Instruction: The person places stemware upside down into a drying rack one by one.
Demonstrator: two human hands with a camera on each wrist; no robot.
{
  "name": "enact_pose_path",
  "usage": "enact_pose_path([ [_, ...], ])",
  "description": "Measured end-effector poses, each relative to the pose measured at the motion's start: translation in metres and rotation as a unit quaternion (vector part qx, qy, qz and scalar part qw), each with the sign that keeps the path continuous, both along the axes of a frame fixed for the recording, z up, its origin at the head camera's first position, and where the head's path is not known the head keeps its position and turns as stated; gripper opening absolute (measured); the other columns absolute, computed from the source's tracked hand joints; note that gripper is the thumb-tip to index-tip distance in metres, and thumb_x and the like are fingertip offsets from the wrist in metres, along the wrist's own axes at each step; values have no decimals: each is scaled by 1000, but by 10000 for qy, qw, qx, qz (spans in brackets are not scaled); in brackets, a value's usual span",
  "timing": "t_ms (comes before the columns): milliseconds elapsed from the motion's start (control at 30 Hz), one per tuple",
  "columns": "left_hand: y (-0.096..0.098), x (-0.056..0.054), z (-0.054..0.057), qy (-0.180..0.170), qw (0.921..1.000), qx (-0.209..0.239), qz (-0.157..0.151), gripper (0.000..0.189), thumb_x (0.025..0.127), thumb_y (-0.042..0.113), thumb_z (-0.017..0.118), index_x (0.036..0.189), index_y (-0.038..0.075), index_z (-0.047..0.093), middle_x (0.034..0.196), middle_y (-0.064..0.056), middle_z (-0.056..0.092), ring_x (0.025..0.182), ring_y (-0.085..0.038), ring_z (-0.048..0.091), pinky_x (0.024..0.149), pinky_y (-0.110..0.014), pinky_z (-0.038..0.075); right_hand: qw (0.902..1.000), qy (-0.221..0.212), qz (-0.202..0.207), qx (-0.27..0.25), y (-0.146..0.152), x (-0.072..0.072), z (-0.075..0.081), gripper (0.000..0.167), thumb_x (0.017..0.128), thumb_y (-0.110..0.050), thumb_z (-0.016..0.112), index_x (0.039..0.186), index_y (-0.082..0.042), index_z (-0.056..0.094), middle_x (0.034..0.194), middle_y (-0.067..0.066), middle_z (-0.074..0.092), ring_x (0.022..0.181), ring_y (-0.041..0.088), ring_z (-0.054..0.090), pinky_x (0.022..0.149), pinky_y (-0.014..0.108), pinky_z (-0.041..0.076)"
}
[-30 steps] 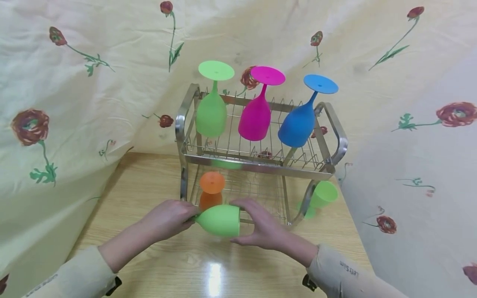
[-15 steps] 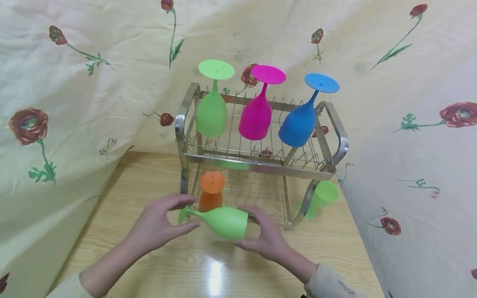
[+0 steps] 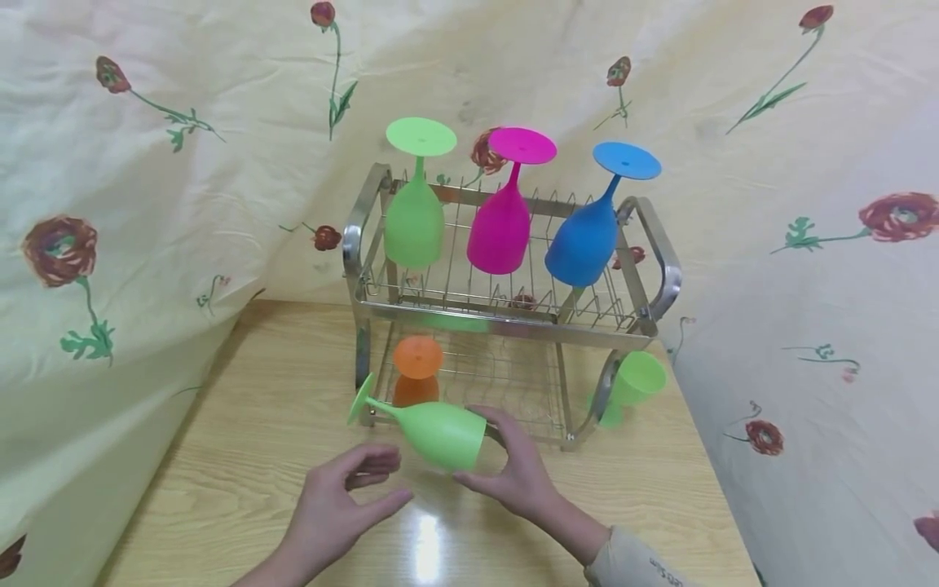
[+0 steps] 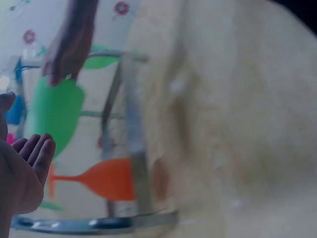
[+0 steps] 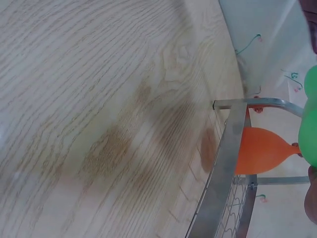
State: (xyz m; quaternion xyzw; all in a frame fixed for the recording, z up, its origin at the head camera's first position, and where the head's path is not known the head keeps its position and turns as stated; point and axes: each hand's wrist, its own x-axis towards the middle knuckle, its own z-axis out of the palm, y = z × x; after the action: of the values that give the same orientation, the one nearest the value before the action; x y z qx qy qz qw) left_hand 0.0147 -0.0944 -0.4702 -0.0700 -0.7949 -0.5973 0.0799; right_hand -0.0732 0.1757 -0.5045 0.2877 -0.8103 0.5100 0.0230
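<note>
A light green plastic goblet point(image 3: 440, 436) lies sideways in the air before the rack, its base pointing left and tilted up. My right hand point(image 3: 521, 473) grips it round the bowl near the rim, thumb on the near side. Below the stem, my left hand point(image 3: 341, 505) is apart from the goblet, with fingers and thumb spread and nothing between them. Just behind the held goblet, an orange goblet point(image 3: 418, 359) stands upside down on the rack's lower tier. In the right wrist view only part of the green goblet point(image 5: 309, 129) shows at the right edge.
A two-tier metal dish rack point(image 3: 506, 328) stands on the wooden table point(image 3: 279, 359). Its upper tier carries upside-down goblets: green point(image 3: 414, 220), magenta point(image 3: 500, 228) and blue point(image 3: 584, 242). Another green goblet point(image 3: 638, 379) stands upright at the rack's right side. Floral cloth point(image 3: 169, 269) surrounds the table.
My left hand let go of the green goblet's stem and drew back toward me. The goblet, held by my right hand, shifted slightly right and its base end tipped up.
</note>
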Motion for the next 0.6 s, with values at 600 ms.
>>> enact_pose_path([
  [600,19,-19,-21,-1734,9742,1319,590,58,91,25,88,141,8,64,132,-10,73,120,-27,71,99,-34,62,9991,-239,-202,-279,1,5,-2,89,72,-9,99,148,-6,53,148,11,59,136,30,57,112,46,54],
])
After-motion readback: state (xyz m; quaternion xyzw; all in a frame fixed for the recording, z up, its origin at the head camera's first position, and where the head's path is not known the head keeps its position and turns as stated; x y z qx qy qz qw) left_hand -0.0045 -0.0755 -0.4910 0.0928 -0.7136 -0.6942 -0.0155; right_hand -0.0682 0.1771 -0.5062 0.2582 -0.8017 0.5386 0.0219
